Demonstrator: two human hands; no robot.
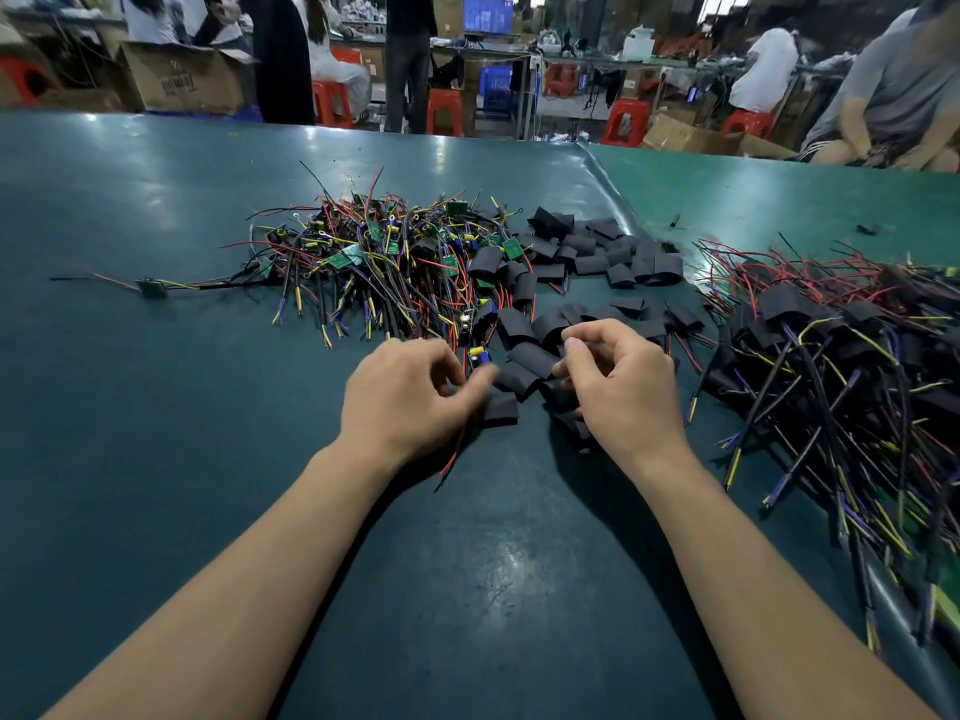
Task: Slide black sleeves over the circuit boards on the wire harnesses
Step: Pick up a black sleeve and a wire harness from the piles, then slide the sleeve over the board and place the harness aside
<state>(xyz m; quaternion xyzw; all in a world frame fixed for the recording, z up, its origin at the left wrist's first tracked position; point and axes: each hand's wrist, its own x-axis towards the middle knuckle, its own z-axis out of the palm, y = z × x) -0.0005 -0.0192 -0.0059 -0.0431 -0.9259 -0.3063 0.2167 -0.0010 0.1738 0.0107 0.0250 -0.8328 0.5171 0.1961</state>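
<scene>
Two bare hands rest near the middle of the frame on a dark green tabletop (156, 407). The left hand (402, 394) has its fingers curled, and red wires stick out from under it toward the bottom of the frame; it seems to hold a wire harness with a small circuit board (479, 356) that shows just past its fingertips. The right hand (618, 387) has its fingers bent over a short black sleeve (558, 394), and it seems to pinch it. More loose black sleeves (587, 252) lie in a heap above the hands, right of the middle. To the left of that heap is a big tangled pile of red, yellow and black wires with little green circuit boards (374, 257). At the right side of the frame lies another pile of harnesses with black sleeves on them (831, 366). One lone harness (151, 287) lies apart at the left. Orange stools (444, 116) and people sit far back at the top.
</scene>
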